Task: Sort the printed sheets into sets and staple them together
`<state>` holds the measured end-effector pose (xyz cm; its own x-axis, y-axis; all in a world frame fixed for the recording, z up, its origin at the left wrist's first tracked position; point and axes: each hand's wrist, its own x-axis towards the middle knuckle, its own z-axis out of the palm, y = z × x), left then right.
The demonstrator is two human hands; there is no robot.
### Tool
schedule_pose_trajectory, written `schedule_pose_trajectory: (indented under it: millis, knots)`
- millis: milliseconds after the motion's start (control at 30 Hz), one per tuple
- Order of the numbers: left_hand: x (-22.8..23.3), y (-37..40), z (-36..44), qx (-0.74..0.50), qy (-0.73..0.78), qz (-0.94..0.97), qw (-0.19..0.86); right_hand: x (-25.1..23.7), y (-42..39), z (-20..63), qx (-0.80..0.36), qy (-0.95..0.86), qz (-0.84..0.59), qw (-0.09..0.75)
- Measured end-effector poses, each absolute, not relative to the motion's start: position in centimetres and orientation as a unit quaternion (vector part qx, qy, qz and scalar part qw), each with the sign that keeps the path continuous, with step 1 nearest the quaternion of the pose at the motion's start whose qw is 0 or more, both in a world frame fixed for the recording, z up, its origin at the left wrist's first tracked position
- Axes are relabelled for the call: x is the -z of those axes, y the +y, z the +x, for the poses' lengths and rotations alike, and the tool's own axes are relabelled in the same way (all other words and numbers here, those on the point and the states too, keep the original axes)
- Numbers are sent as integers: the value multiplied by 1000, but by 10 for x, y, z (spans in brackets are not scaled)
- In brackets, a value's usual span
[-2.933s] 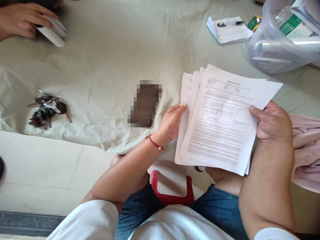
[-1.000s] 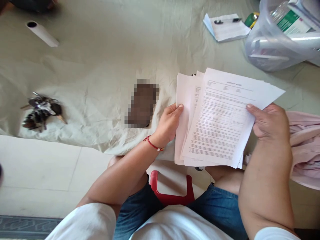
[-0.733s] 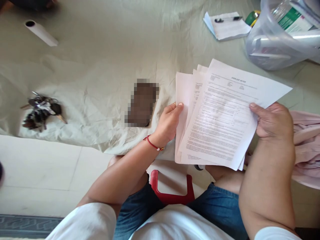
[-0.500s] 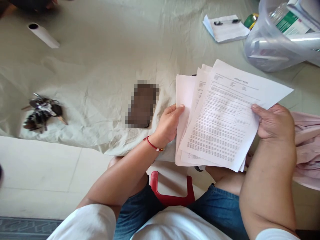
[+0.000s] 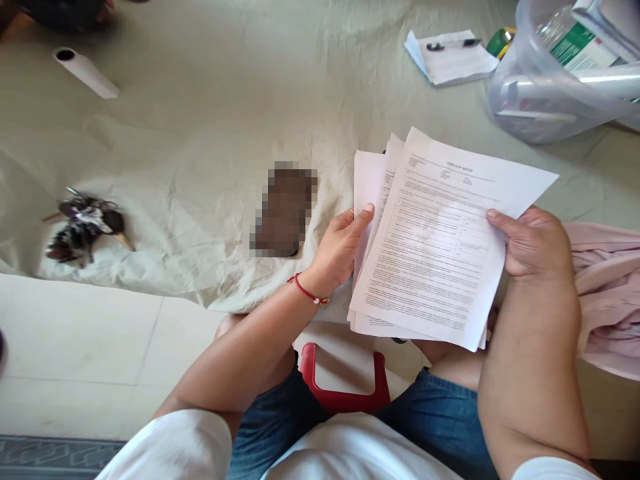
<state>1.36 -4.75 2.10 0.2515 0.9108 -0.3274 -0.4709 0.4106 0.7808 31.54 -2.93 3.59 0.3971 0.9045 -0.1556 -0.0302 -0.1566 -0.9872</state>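
Both hands hold a fanned stack of printed white sheets (image 5: 435, 247) over my lap. My left hand (image 5: 340, 250), with a red thread bracelet at the wrist, grips the stack's left edge, thumb on top. Along the right edge, my right hand (image 5: 535, 243) pinches the top printed sheet under the thumb. The lower sheets peek out at the upper left and bottom of the stack.
A pale cloth (image 5: 200, 127) covers the floor ahead. On it lie a blurred dark object (image 5: 284, 212), a bunch of keys (image 5: 83, 227), a rolled paper tube (image 5: 86, 72), a notepad with a pen (image 5: 453, 57) and a clear plastic tub (image 5: 555, 80). A pink cloth (image 5: 607, 293) lies at right, a red stool (image 5: 345, 383) under me.
The fanned sheets have drawn closer together, and the stack has shifted slightly left and down. Earlier, another person's hand at top left let go of the rolled paper and withdrew.
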Motion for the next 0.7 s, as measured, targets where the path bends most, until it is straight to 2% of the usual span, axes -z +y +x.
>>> schedule_pose_trajectory:
  millis: [400,700]
  knots:
    - [-22,-46,16,-454,437,275,726,-33,-30,308,-444,-380,-611,534]
    - [-20,-47,14,-457,434,300,716,-37,-29,320,-388,-360,-639,559]
